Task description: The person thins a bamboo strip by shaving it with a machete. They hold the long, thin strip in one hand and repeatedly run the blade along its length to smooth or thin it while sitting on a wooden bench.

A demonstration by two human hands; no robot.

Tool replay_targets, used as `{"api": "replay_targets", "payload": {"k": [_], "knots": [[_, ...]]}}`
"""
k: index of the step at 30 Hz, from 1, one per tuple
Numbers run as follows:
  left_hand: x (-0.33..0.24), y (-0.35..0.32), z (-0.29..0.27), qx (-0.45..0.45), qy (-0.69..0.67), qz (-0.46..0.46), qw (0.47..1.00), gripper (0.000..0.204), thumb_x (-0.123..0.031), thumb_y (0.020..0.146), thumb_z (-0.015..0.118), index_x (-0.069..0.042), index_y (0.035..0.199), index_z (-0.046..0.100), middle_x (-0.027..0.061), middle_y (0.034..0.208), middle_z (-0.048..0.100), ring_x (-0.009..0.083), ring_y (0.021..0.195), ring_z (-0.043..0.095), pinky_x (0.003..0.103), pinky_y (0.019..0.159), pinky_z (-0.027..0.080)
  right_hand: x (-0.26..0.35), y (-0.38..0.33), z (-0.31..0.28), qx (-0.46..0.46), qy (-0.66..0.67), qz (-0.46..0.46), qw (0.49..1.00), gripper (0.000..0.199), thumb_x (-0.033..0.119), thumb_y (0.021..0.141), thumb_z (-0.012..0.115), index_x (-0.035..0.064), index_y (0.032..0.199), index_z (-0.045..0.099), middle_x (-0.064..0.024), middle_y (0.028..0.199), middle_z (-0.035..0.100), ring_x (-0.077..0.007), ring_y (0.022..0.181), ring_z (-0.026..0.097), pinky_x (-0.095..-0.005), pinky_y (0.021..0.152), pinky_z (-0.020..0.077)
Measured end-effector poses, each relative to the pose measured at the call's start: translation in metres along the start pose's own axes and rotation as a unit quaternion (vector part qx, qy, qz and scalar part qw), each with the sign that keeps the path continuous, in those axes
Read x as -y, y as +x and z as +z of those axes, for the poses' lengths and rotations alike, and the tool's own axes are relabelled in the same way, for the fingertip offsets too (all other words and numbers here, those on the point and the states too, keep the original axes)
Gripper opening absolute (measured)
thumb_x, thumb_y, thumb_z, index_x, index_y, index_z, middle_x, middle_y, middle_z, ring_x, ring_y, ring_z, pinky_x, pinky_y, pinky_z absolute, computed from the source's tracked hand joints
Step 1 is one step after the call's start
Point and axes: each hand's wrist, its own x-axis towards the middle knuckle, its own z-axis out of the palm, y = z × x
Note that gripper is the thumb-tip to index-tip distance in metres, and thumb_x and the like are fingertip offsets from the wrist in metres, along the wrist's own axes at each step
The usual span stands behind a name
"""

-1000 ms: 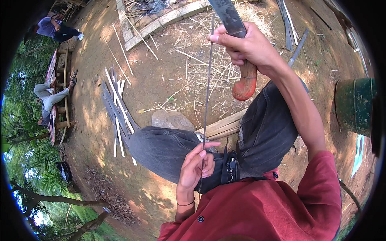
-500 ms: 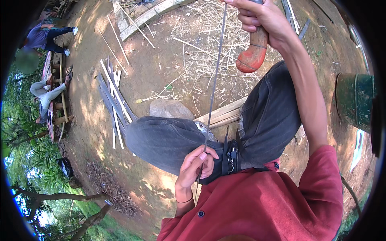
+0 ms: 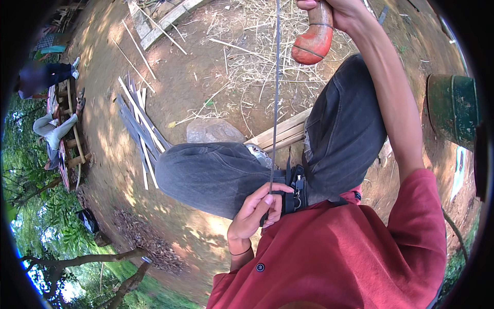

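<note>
Head view only: person seated, dark grey trousers, red shirt filling the lower right. Left hand (image 3: 256, 212) sits low centre at the lap, fingers curled shut, pinching the near end of a thin bamboo strip (image 3: 276, 98) between thumb and forefinger. Strip runs near-vertical from that pinch up to the top edge, taut and straight by the look of it. Right hand (image 3: 343, 11) at top centre-right, partly cut by the frame, fist closed round the orange-red knife handle (image 3: 315, 37); blade itself is out of frame, so can't tell where it meets the strip. My read: a trimming or splitting pass on this one strip is under way, with the tool at the far end and the strip not yet set down. Done stock, judging by the layout: a bundle of flat slats (image 3: 138, 129) on the dirt at centre-left, plus loose shavings and straw (image 3: 247, 67) scattered upper centre. Wooden plank (image 3: 280, 135) lies under the knee beside a grey stone (image 3: 213, 132). Green drum (image 3: 453, 109) at right edge. Two other people sit at the far left (image 3: 49, 129), well apart, not involved. How many strips remain, can't tell.
</note>
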Motion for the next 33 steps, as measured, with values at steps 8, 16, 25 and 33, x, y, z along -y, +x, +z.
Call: {"api": "replay_targets", "payload": {"k": [8,16,25,33], "knots": [[-0.002,-0.007,-0.005,-0.005,0.016,0.0,1.0,0.035,-0.017,0.105,0.032,0.008,0.124,0.048,-0.0008,0.067,0.039,0.0051,0.051,0.035,0.019,0.046,0.031,-0.006,0.018,-0.01,-0.011,0.052,0.002,0.999,0.011,0.005,0.097,0.049,-0.0004,0.105,0.051,0.0063,0.064,0.035,-0.003,0.05,0.033,-0.0162,0.043,0.031],[-0.006,0.0,-0.012,-0.094,-0.023,0.023,0.995,0.034,-0.024,0.106,0.037,0.006,0.109,0.053,-0.0067,0.061,0.027,0.0009,0.049,0.024,0.019,0.042,0.021,-0.005,0.013,0.011,-0.057,-0.044,-0.015,0.997,0.022,0.015,0.099,0.049,-0.0006,0.114,0.054,0.0073,0.062,0.034,-0.0019,0.048,0.033,-0.0162,0.04,0.0295],[-0.066,0.019,-0.011,-0.22,0.015,0.096,0.971,0.034,-0.029,0.105,0.041,0.003,0.111,0.053,-0.0086,0.059,0.022,0.0006,0.045,0.019,0.02,0.039,0.016,-0.045,-0.024,0.054,-0.03,-0.307,-0.107,0.945,0.032,0.026,0.101,0.051,0.0018,0.116,0.063,0.0106,0.057,0.033,0.0001,0.045,0.03,-0.0203,0.041,0.0264],[-0.101,0.04,-0.019,-0.362,0.151,0.17,0.904,0.035,-0.028,0.105,0.043,0.003,0.113,0.058,-0.0082,0.057,0.026,-0.0002,0.046,0.024,0.019,0.037,0.02,-0.097,-0.074,0.093,0.164,-0.638,-0.281,0.697,0.022,0.002,0.084,0.058,-0.0051,0.104,0.061,-0.0155,0.059,0.061,-0.0243,0.046,0.061,-0.0358,0.042,0.0498]]}}
